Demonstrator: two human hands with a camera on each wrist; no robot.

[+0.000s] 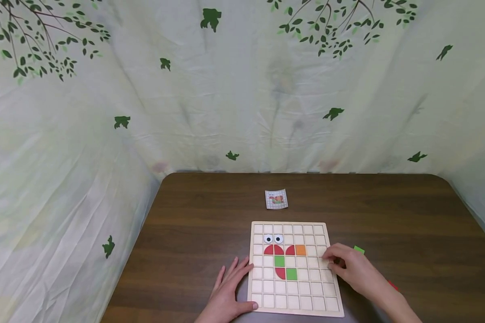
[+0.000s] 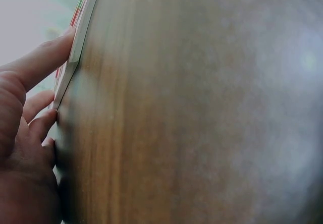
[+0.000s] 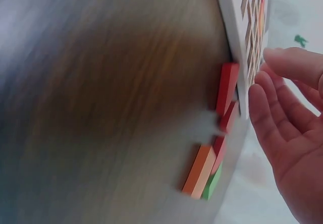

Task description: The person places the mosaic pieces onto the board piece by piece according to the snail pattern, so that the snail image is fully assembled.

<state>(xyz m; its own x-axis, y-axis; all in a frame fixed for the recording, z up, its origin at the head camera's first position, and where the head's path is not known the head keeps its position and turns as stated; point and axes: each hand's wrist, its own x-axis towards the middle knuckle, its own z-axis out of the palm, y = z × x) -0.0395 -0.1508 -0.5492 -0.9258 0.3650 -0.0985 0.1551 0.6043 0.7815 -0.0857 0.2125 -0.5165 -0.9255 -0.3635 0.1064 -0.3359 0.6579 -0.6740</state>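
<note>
A pale gridded board (image 1: 311,299) lies on the table. Set in its cells are two round eye pieces (image 1: 273,239), several red quarter-round pieces (image 1: 280,272), an orange square (image 1: 301,250) and two green squares (image 1: 292,274). My left hand (image 1: 228,294) steadies the board: fingers spread along its left edge, thumb at the near left corner. Over the right edge of the board hovers my right hand (image 1: 355,269), fingers loosely bent, with no piece showing between thumb and fingertips in the right wrist view.
Beside the board's right edge, partly behind the right hand, lie loose red blocks (image 3: 227,89), an orange block (image 3: 199,171) and a green block (image 3: 212,182). A small printed card (image 1: 276,200) lies beyond the board. A leaf-patterned curtain (image 1: 242,89) hangs behind the table (image 1: 186,233).
</note>
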